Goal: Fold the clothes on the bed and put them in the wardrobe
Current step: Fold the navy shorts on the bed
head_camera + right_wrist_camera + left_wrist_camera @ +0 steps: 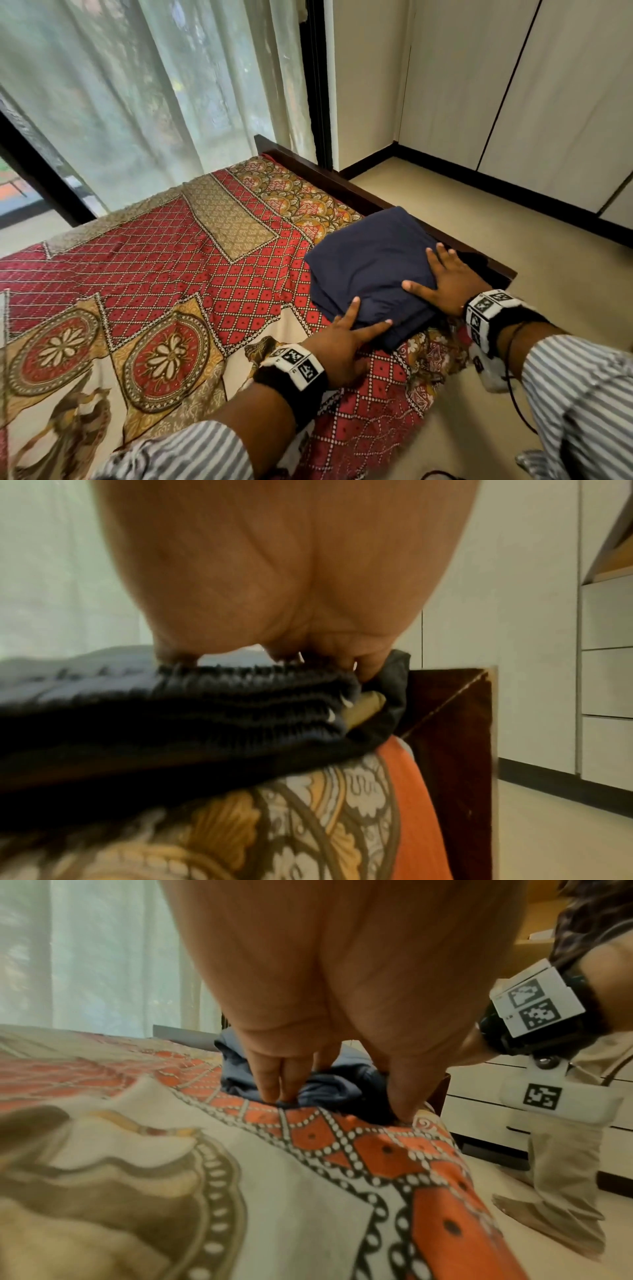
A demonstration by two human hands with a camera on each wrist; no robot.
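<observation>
Both hands meet the folded navy garment (370,270) at the bed's near right corner. Left hand (346,337) comes at its near edge: index finger and thumb lie straight along the top of the cloth, spread apart in a V. From the left wrist view the fingertips (270,1088) push down into the bunched navy folds where these meet the bedspread (164,260), with the thumb planted at the garment's right end; the grip is wide, pressing rather than closing round anything. Right hand (445,277) lies flat on the garment's right side, fingers spread and straight, palm down on the cloth, its grip wide as well. In the right wrist view the stacked folded layers (205,704) sit directly under the palm, and the dark wooden bed frame (452,723) stands just to the right of them.

The garment lies between the two hands, touching both, flat on the bedspread beside the frame's rail. Beyond the right hand, across the floor (513,240), stand pale wardrobe doors (548,102). Sheer curtains (154,102) hang beyond the bed.
</observation>
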